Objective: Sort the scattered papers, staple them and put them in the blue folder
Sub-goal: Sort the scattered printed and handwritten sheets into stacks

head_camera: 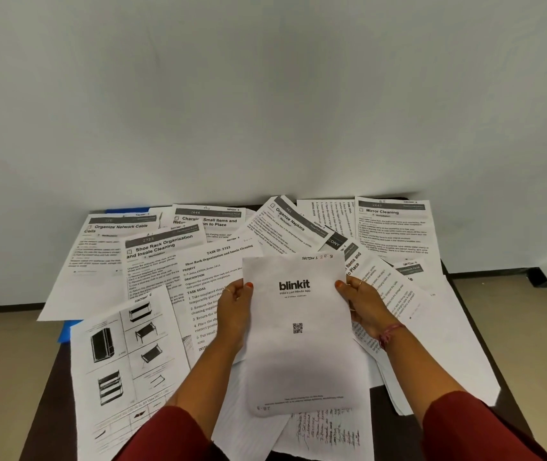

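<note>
The sheet in the middle (295, 327) reads "blinkit", "India's Last Minute App", with a QR code and handwritten "SECTION 1 2B-3" at its top. Toward the table's far left corner a page (112, 241) is headed "Organize Network Cable Coils". Beside it, one (159, 257) reads "2723 Shoe Rack Organization and Insole Cleaning"; another (219, 261) says "TASK ID: 2723". Along the far edge: "2644" (209, 216), "Organize Napkins" (285, 224), and "2643 Mirror Cleaning" (392, 224).

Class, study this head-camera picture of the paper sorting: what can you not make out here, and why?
- Blue folder: mostly hidden under papers; only corners show.
- Stapler: none visible in the head view.
- Body text of the Mirror Cleaning sheet: too small and blurred.
- Handwritten sheet: cut by the bottom edge, partly under the blinkit sheet.
</note>
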The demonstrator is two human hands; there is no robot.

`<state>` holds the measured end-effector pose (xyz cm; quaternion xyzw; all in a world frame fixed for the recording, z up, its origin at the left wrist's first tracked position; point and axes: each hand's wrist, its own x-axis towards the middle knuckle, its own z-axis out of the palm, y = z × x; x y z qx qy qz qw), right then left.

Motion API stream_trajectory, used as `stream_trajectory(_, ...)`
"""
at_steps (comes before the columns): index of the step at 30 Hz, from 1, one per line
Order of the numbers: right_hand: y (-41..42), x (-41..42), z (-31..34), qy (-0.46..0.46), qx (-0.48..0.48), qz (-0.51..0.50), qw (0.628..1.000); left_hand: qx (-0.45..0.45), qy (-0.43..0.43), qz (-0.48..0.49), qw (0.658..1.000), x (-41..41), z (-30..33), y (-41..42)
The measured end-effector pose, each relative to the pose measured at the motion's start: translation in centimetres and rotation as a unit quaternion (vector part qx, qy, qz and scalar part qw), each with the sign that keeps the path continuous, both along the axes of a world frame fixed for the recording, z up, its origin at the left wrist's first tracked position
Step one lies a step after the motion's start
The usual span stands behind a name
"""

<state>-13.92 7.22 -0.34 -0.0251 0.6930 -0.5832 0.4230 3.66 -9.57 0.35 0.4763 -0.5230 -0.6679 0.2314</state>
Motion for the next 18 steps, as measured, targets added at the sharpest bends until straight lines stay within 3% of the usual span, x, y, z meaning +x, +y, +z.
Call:
stream_trajectory(4,0.3,-0.1,0.2,0.004,0.005,0.000,1.000,-0.017,-0.011,-0.049,0.999,0.5,-0.3,0.2)
stream_trajectory(12,0.5,-0.2,1.4,0.078,0.061,0.054,0.994,0.001,0.002,-0.005,1.000,0.9,-0.4,1.3)
stream_trajectory(15,-0.2,0.0,2.0,0.231,0.086,0.071,0.967,0.019,-0.002,-0.003,1.000,1.3,-0.7,1.5)
stream_trajectory(18,-1.5,-0.2,3.0,0.446,0.058,0.115,0.886,0.012,-0.020,-0.008,1.000,1.4,-0.9,1.8)
